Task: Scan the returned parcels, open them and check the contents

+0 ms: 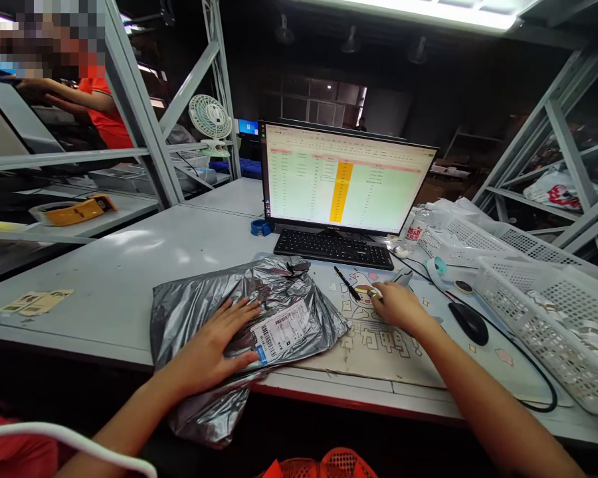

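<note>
A crumpled silver-grey plastic mailing bag (194, 299) with a white printed label (285, 330) lies at the desk's front edge, one corner hanging over. My left hand (224, 338) rests flat on it, fingers spread. To the right, my right hand (396, 305) is on the cartoon desk mat (379, 358), its fingers curled. A small dark piece shows at its fingertips and a grey object (403, 277) sticks out behind it; what it holds is mostly hidden. Just left of that hand lies a black pen (347, 283).
A monitor (303, 179) showing a spreadsheet stands behind a black keyboard (333, 247). At right are a black mouse (468, 323), its cable, a tape roll (434, 269) and white plastic baskets (543, 325). Paper tags (37, 302) lie left. A person in orange (102, 106) works beyond the metal frame.
</note>
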Demonstrator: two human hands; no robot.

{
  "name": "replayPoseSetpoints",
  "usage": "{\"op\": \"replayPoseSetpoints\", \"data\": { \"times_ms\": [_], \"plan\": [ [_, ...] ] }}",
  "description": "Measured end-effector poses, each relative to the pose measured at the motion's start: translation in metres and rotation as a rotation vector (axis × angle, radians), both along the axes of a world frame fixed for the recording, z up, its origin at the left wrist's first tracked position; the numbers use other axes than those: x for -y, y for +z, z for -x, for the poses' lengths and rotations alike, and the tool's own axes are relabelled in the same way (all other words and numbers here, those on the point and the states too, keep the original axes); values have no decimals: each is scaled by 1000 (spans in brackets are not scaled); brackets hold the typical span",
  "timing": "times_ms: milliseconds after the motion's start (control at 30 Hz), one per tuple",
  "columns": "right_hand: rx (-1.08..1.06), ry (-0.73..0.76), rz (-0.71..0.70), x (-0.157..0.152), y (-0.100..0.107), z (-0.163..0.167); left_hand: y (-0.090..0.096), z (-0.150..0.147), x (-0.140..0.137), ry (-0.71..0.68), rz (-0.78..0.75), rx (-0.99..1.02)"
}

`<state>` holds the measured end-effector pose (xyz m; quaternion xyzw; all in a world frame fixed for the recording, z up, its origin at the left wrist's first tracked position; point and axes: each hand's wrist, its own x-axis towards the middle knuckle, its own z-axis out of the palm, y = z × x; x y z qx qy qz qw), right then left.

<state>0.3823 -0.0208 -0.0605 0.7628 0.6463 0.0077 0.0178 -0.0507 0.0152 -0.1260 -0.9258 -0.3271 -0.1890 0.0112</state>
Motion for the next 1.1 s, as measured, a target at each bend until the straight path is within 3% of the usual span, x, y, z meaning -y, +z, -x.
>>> {"op": "replayPoseSetpoints", "data": {
  "times_ms": [133,267,367,433,533,633,733,800,833,900,933,1000,1100],
  "plan": [
    [61,-16,-49,43,-38,-19,3,-19,43,152,6,-43],
    [39,-44,-133,51,-59,-31,-24,-44,76,297,-9,-169],
    [-2,-55,-169,52,-65,-32,-36,-34,87,308,-27,-161],
    [-41,-50,-211,54,-67,-31,-27,-16,91,286,15,-93],
    [-152,-47,-306,55,-66,-30,19,12,90,360,82,46],
    [-306,-15,-447,49,-54,-29,97,24,76,578,6,235],
    [-504,-7,-567,50,-21,-30,171,15,45,600,-18,469],
    [-656,-35,-673,60,13,-28,198,2,20,635,28,409],
    [-727,-38,-741,69,31,-26,203,-6,9,646,34,347],
    [-816,43,-834,88,64,-13,199,-25,-9,627,88,207],
    [-817,141,-816,97,76,-2,191,-35,-15,605,123,145],
    [-738,399,-642,107,88,32,171,-56,-22,581,167,70],
    [-508,790,-185,104,80,104,139,-83,-27,620,177,50]
  ]
}}
